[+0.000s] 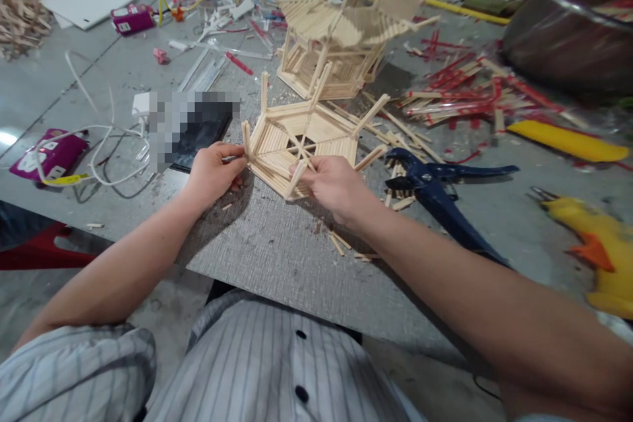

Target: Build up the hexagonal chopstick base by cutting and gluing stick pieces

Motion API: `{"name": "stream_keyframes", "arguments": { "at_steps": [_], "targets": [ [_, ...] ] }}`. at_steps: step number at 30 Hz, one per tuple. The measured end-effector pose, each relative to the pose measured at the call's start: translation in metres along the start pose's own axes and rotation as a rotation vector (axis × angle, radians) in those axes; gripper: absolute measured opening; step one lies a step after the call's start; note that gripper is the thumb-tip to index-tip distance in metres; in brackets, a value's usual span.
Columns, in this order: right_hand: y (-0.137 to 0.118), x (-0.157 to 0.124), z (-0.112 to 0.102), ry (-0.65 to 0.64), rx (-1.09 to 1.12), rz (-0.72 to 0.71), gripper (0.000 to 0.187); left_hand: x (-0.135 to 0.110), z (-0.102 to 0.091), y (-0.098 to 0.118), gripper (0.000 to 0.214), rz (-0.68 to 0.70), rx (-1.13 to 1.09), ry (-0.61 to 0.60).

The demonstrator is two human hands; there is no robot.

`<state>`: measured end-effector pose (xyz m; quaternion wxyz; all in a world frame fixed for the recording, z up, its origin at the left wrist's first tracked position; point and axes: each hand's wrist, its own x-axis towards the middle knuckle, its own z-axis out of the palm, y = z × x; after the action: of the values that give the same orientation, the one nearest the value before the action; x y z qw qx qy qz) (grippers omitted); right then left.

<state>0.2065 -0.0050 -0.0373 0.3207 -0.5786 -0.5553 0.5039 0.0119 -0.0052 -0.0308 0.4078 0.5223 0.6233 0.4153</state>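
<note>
A hexagonal roof piece (297, 135) made of wooden sticks lies on a grey board (277, 257), with posts sticking up from its corners. My left hand (213, 170) is closed in a pinch on the piece's left corner post. My right hand (335, 184) grips its near edge, fingers curled round a post. Behind it stands a tall stick tower (341, 33) of several tiers.
Blue cutters (440, 191) lie right of my right hand, a yellow glue gun (598, 244) farther right. A phone (198, 132), white cables (106, 145) and a magenta box (49, 155) lie at left. Red-and-wood stick scraps (459, 92) and a metal bowl (568, 26) sit at back right.
</note>
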Motion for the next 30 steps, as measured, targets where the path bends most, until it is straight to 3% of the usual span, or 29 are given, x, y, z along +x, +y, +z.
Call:
{"name": "stream_keyframes", "arguments": {
  "at_steps": [17, 30],
  "targets": [
    [-0.006, -0.003, 0.003, 0.029, 0.091, 0.095, 0.030, -0.001, 0.001, 0.004, 0.007, -0.017, -0.017, 0.005],
    [-0.011, -0.006, 0.004, 0.016, 0.131, 0.118, 0.028, 0.003, 0.001, -0.001, 0.008, 0.058, 0.076, -0.035]
  ]
}}
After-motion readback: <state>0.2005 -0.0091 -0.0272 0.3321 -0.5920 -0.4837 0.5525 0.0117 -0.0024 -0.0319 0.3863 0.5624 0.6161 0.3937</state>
